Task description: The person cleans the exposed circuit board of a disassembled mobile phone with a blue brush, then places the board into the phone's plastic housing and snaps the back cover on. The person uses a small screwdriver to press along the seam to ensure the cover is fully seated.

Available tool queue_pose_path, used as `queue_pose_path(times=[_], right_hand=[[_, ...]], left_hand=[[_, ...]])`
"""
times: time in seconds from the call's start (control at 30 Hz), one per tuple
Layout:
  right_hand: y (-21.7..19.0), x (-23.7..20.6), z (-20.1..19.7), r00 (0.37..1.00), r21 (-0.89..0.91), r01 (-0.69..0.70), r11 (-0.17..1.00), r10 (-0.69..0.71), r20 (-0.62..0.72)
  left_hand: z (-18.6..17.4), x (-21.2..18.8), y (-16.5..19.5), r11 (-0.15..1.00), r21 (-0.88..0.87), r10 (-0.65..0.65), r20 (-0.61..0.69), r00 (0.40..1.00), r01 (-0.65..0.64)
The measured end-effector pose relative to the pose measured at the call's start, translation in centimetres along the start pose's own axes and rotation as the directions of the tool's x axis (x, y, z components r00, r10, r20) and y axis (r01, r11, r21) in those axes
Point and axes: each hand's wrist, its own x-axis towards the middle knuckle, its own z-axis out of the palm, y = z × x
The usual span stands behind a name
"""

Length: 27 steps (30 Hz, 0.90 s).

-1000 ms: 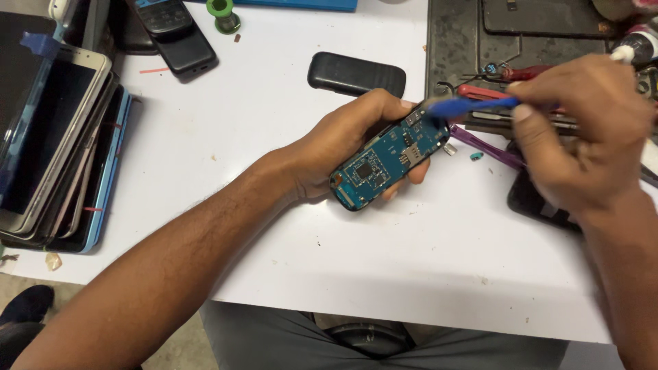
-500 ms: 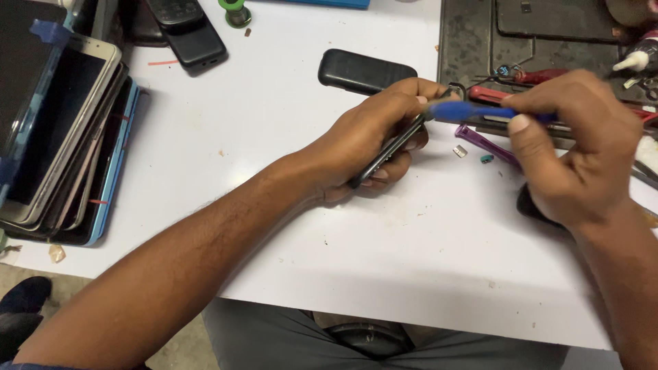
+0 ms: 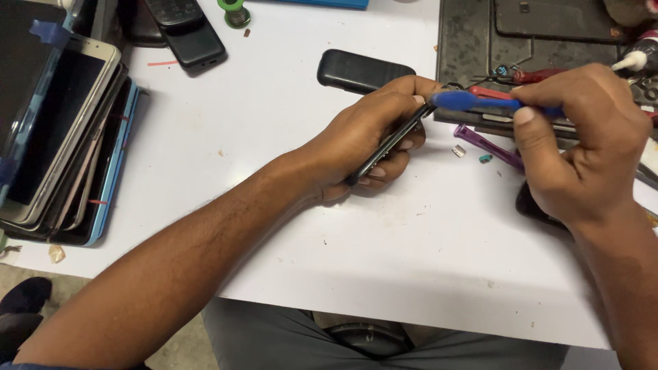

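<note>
Now your left hand has its fingers clenched around a dark phone body turned edge-up, raised above the middle of the white worktop. Your right hand grips a blue pry tool, tip touching the phone's top end. Just beyond lies a black back cover; stacked phones line the left edge.

Edge-on phone in left hand, blue tool in right hand.
</note>
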Motion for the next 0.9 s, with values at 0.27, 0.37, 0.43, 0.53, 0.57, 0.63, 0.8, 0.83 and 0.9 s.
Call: queue_pose_path(times=[0.27,0.37,0.43,0.53,0.57,0.63,0.8,0.83,0.9], right_hand=[[-3.8,1.2,1.4,0.997,0.051,0.062,0.997,-0.064,0.037],[-5.1,1.8,1.5,0.992,0.026,0.117,0.993,-0.118,0.053],[-5.1,1.9,1.4,0.989,-0.006,0.142,0.99,-0.142,0.047],[-4.2,1.8,1.1,0.99,-0.049,0.137,0.989,-0.136,0.024],[-3.7,1.6,0.8,0.994,-0.054,0.109,0.993,-0.108,0.017],[-2.6,1.3,0.2,0.997,-0.081,0.083,0.993,-0.083,0.011],[-1.3,0.9,-0.3,0.993,-0.138,0.12,0.983,-0.12,0.009],[-1.4,1.0,-0.2,0.992,-0.138,0.125,0.983,-0.125,0.006],[-1.8,1.3,-0.2,0.99,-0.132,0.141,0.981,-0.141,0.007]], left_hand=[[-0.1,-0.2,0.1,1.0,-0.03,0.0,0.006,1.0,0.0],[0.1,-0.1,0.0,1.0,-0.018,-0.007,-0.034,0.999,0.007],[0.2,-0.1,0.0,0.999,-0.04,-0.012,-0.048,0.999,0.01],[0.1,-0.1,0.0,0.998,-0.057,-0.009,0.015,1.0,0.01],[0.0,-0.1,0.0,0.998,-0.059,-0.004,0.013,1.0,0.005],[0.1,0.0,-0.1,0.998,-0.063,0.006,0.011,1.0,-0.005],[0.1,0.3,-0.2,0.996,-0.088,0.019,0.075,0.997,-0.012],[0.1,0.3,-0.2,0.994,-0.105,0.023,0.098,0.995,-0.013],[0.0,0.2,-0.1,0.994,-0.105,-0.003,0.13,0.992,0.017]])
